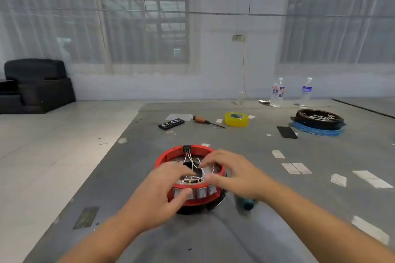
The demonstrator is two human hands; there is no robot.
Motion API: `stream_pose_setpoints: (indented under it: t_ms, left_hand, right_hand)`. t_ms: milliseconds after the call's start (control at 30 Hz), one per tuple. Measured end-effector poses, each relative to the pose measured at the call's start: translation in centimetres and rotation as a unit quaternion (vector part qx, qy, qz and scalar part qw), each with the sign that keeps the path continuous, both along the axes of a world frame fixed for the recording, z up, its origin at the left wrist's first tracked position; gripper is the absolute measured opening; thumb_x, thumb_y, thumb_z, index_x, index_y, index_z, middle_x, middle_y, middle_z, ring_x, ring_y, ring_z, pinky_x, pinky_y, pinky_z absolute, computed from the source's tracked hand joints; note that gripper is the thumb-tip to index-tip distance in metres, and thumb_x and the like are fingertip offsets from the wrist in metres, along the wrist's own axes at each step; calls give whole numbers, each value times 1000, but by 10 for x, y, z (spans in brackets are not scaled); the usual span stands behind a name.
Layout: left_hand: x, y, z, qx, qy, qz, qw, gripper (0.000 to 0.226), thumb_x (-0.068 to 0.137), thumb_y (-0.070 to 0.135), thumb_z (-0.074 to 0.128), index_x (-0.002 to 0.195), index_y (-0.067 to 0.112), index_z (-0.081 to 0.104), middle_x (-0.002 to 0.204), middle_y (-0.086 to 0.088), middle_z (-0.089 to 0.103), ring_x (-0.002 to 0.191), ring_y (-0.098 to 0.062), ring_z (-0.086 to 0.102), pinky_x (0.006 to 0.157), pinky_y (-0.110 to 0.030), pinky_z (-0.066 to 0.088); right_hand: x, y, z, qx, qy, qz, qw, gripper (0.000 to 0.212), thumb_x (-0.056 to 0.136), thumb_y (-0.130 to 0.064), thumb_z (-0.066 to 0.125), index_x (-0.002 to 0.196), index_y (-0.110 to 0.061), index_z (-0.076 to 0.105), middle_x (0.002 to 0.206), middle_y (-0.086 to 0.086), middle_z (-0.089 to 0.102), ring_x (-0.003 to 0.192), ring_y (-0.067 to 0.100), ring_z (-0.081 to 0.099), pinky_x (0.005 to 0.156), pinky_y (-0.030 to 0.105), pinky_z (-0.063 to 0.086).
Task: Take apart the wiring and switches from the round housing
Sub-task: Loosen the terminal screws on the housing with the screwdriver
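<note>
A round red housing (pixel 171 155) on a black base sits on the grey mat in front of me. White wires (pixel 189 157) run from a black switch (pixel 186 148) on its far rim into the middle. Several grey switches (pixel 202 192) line its near wall. My left hand (pixel 162 196) holds the near left rim, thumb pressed on a switch, fingers curled over the edge onto the wires. My right hand (pixel 230 172) reaches in from the right, its fingertips pinching wires at the centre hole.
A blurred teal-handled tool (pixel 248 204) lies right of the housing. Further back on the mat lie a screwdriver (pixel 206 121), a yellow tape roll (pixel 236 119), a black strip of switches (pixel 171 124), a second black housing on a blue ring (pixel 318 120) and two bottles (pixel 277 92).
</note>
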State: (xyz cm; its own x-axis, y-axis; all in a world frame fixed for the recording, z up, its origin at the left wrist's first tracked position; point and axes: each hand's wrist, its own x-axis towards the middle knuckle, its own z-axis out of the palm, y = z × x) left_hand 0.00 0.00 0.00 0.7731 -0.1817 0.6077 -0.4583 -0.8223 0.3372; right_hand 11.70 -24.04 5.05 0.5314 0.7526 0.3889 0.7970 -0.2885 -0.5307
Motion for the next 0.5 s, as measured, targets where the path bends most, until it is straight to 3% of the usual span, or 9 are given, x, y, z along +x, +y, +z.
stream_pose_setpoints:
  t_ms: [100,200,367,500]
  left_hand:
    - [40,2,-6,96,30,32,994,41,97,55,55,128,30,66,127,17,65,127,-6,55,114,-37,37]
    - [56,10,-35,78,7,66,995,42,96,60,52,117,29,71,116,16,69,120,-12,59,111,-37,36]
    - [70,22,-60,-6,-47,148,988,39,96,60,49,116,34,71,120,18,68,132,-11,48,115,-35,24]
    - [73,29,-67,-39,-40,183,981,46,96,62,45,121,33,72,136,11,64,145,-14,40,124,-38,14]
  right_hand:
    - [14,20,-44,-168,-88,-55,980,61,90,-75,48,139,-39,52,144,-19,47,137,1,36,122,37,20]
    - [23,36,-65,-182,-116,-87,973,65,90,-80,33,142,-43,45,148,-20,40,141,2,28,120,32,2]
    - [44,64,-68,-180,-132,-96,970,68,91,-77,27,143,-39,47,150,-16,40,141,6,27,121,38,4]
    - [46,84,-82,-112,-131,-130,977,55,92,-68,38,139,-42,48,145,-18,43,139,3,30,123,36,3]
